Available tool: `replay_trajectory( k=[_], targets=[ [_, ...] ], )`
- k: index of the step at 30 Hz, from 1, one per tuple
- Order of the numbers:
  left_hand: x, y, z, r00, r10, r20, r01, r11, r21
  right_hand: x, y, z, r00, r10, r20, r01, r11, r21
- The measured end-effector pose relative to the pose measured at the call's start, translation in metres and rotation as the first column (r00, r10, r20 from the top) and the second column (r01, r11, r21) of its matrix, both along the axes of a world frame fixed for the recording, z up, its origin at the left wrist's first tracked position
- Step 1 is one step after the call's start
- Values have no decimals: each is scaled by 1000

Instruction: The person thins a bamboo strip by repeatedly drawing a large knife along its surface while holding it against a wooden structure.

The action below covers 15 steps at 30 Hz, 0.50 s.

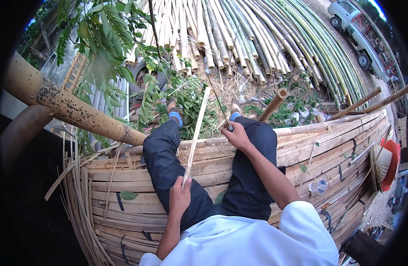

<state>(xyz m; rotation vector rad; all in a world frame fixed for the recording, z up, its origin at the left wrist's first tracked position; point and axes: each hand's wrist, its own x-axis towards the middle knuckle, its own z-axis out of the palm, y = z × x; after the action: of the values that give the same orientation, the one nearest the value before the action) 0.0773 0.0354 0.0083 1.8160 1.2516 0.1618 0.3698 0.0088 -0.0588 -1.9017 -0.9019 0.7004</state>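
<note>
My left hand (pixel 180 195) is closed around the lower end of a pale split bamboo strip (pixel 196 135), close above my left thigh. The strip points up and away, its far end free near my feet. In my right hand (pixel 237 135), by my right knee, is the dark handle of a knife (pixel 218 101). Its long, slim blade appears nearly edge-on and slants up to the left. Blade and strip look apart; their distance in depth is hard to judge.
I sit on bundled bamboo slats (pixel 124 184). A thick bamboo pole (pixel 86 108) crosses at left, beside leafy branches (pixel 106 31). Ahead lie many bamboo poles (pixel 257 40) and a tyre (pixel 146 80). At right are a plastic cup (pixel 319 186), a red-brimmed hat (pixel 388 166) and a truck (pixel 361 37).
</note>
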Motion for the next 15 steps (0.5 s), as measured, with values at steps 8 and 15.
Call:
replay_trajectory(
  k=[8, 15],
  targets=[
    [4, -3, -2, 1000, -6, -23, 6, 1000, 16, -8, -5, 7, 998, -5, 62, -2, 994, 106],
    [4, -6, -1, 1000, -27, 3, 26, 998, 50, -32, -16, 8, 675, 500, 543, -475, 857, -199]
  ],
)
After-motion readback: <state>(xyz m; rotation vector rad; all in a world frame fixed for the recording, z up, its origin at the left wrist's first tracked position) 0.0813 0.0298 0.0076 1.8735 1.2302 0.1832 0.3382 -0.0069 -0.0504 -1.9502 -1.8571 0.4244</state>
